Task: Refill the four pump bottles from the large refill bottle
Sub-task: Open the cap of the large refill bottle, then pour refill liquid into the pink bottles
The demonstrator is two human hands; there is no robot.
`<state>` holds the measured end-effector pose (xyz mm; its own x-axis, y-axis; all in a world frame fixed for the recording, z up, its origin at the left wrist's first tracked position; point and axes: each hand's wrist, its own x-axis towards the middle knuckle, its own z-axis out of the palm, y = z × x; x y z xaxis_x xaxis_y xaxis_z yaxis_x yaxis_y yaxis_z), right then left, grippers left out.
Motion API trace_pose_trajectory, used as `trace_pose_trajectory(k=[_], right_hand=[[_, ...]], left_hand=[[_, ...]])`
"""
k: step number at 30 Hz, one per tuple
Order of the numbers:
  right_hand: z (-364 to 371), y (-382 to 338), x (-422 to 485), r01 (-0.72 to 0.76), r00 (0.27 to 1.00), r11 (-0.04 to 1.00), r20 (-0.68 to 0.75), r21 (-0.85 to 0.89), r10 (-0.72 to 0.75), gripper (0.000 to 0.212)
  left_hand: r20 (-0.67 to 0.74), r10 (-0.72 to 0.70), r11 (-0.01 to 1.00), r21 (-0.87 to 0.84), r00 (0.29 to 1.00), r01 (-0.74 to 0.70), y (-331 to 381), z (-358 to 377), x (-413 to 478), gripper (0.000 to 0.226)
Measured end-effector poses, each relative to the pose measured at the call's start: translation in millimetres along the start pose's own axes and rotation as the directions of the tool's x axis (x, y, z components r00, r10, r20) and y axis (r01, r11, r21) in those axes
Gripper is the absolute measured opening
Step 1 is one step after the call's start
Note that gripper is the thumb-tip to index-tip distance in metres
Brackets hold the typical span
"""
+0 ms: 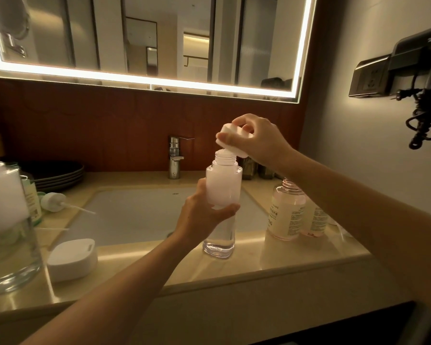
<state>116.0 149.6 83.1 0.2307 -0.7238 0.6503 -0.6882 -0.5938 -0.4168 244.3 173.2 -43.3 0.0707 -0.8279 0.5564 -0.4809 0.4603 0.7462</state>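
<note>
While my left hand (201, 218) wraps the bottle (224, 186) upright, my right hand (262, 143) pinches the white pump top (230, 133) just above its neck.

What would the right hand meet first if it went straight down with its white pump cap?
Likely the open threaded neck of the clear plastic bottle gripped by the left hand; the white pump cap hangs just above it, depth uncertain.
</note>
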Motion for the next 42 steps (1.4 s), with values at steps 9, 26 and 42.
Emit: trace_pose_trajectory(k=[9,26,42], right_hand=[[14.8,55.7,-72.2,-0.191,0.977,0.980,-0.082,0.052,0.195,0.059],[65.8,102.5,-130.9,-0.188,0.955,0.965,0.196,-0.181,0.223,0.059],[34.6,117.7,-90.9,-0.505,0.798,0.863,-0.399,-0.036,0.450,0.090]], left_hand=[[-0.010,-0.002,1.000,0.003,1.000,0.003,-3.6,2.5,1.3,0.076],[-0.066,-0.004,1.000,0.022,0.998,0.005,-3.5,6.9,-1.5,0.073],[-0.124,0.010,0.998,0.057,0.992,-0.003,7.7,10.9,0.9,0.072]])
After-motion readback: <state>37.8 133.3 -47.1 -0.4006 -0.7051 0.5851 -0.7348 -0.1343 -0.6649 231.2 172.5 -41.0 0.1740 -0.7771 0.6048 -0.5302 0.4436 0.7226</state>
